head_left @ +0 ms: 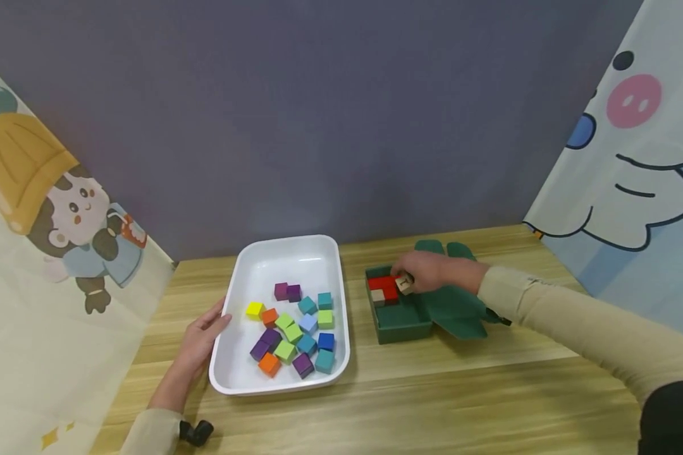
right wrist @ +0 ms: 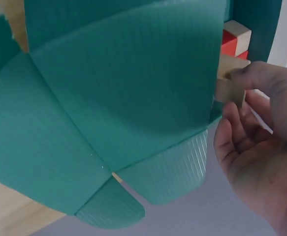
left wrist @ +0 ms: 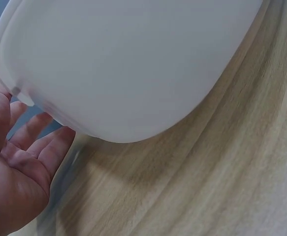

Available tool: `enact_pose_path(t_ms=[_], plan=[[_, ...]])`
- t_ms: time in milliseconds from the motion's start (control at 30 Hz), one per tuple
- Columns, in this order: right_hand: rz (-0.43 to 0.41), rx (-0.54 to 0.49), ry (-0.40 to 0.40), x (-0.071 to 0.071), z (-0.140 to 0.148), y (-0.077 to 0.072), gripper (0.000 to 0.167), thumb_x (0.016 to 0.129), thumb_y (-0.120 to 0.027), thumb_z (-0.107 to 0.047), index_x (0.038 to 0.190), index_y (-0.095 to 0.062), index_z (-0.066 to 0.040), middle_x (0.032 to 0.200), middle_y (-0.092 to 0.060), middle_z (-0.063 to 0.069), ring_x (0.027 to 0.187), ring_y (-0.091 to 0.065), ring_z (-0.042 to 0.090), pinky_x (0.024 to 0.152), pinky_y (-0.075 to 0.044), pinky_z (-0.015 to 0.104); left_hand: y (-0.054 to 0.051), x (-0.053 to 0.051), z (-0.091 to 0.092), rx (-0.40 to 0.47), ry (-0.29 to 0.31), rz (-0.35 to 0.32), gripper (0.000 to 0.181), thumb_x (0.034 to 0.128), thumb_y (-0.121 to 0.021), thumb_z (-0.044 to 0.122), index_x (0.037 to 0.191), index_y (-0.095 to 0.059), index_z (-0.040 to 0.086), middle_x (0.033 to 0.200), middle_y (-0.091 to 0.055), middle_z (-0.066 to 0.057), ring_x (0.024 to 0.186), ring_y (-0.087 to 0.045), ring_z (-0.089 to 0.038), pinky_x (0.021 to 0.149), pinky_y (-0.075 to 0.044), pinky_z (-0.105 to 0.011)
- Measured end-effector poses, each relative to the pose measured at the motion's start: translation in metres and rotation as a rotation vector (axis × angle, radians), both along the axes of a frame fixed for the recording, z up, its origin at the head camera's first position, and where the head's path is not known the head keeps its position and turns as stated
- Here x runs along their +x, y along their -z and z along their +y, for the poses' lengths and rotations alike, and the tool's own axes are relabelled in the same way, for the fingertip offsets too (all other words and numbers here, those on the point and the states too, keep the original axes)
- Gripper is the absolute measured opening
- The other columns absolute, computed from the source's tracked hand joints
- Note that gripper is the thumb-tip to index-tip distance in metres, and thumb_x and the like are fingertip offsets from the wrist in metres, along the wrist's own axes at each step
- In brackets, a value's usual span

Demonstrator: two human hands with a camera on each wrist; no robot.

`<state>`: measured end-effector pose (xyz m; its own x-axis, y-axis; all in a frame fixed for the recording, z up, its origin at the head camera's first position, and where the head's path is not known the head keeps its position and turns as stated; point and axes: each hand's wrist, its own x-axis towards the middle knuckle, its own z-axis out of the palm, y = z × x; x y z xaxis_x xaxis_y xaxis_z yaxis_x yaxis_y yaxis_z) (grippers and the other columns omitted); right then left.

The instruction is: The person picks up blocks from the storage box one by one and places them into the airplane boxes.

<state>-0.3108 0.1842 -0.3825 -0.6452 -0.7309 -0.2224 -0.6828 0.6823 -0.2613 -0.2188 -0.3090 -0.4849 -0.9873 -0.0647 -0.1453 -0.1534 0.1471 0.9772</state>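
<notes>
On the bench (head_left: 489,398), the white tray (head_left: 307,259) is gripped at its left rim by the left hand (head_left: 198,341); coloured cubes (head_left: 286,352) are scattered inside. Right of the tray, an opened green box (head_left: 404,333) is placed, partly filled with red blocks (head_left: 391,292); there, a wooden block (head_left: 403,285) is pinched by the right hand (head_left: 424,270).

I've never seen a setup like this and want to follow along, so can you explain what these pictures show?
No machine here, just a person's bare left hand and right hand. The wide picture comes from a camera on the head, the closer ones from the wrists. On the wooden table lie a white tray of colored cubes and an open green box with red blocks inside. The left hand holds the tray's edge; the right hand pinches a pale wooden cube at the box.
</notes>
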Motion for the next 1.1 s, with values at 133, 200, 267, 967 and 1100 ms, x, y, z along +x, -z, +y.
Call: enact_pose_path(t_ms=[133,200,267,967,1100], plan=[[-0.022,0.009,0.026,0.000,0.001,0.006,0.033,0.086,-0.066,0.000,0.119,-0.064,0.000,0.110,-0.056,0.009,0.087,-0.053,0.020,0.071,-0.050,0.034,0.001,0.000,0.002,0.022,-0.004,0.012,0.063,0.0971,-0.061,0.031,0.151,-0.034,0.012,0.155,-0.028,-0.011,0.102,-0.056,0.005,0.086,-0.052,-0.024],[-0.022,0.012,0.041,0.001,0.000,0.007,0.030,0.086,-0.067,-0.002,0.115,-0.065,-0.002,0.106,-0.056,0.006,0.084,-0.053,0.018,0.069,-0.049,0.033,0.001,0.001,0.001,0.026,-0.008,0.011,0.064,0.0969,-0.062,0.031,0.151,-0.033,0.012,0.155,-0.029,-0.012,0.102,-0.056,0.005,0.086,-0.052,-0.023],[-0.017,0.013,0.046,0.001,-0.001,0.007,0.025,0.084,-0.068,-0.001,0.109,-0.066,-0.005,0.100,-0.057,0.004,0.079,-0.051,0.016,0.065,-0.047,0.032,0.001,0.002,0.001,0.031,-0.014,0.014,0.064,0.0965,-0.062,0.032,0.151,-0.034,0.011,0.154,-0.030,-0.014,0.102,-0.056,0.004,0.086,-0.052,-0.023],[0.064,0.150,0.099,-0.006,-0.011,0.021,0.038,0.082,-0.064,0.000,0.068,-0.034,-0.019,0.063,-0.020,-0.003,0.058,-0.018,0.014,0.053,-0.016,0.032,0.000,0.001,0.004,-0.009,-0.020,-0.002,0.062,0.0982,-0.059,0.035,0.152,-0.033,0.018,0.155,-0.031,-0.010,0.129,-0.044,-0.033,0.087,-0.052,-0.025],[0.106,0.143,0.082,-0.005,-0.011,0.027,0.040,0.085,-0.066,-0.004,0.066,-0.034,-0.019,0.060,-0.020,-0.004,0.056,-0.017,0.014,0.051,-0.017,0.031,0.002,0.002,0.004,-0.001,-0.022,0.005,0.061,0.0984,-0.059,0.033,0.152,-0.034,0.017,0.154,-0.032,-0.010,0.126,-0.047,-0.032,0.087,-0.052,-0.027]])
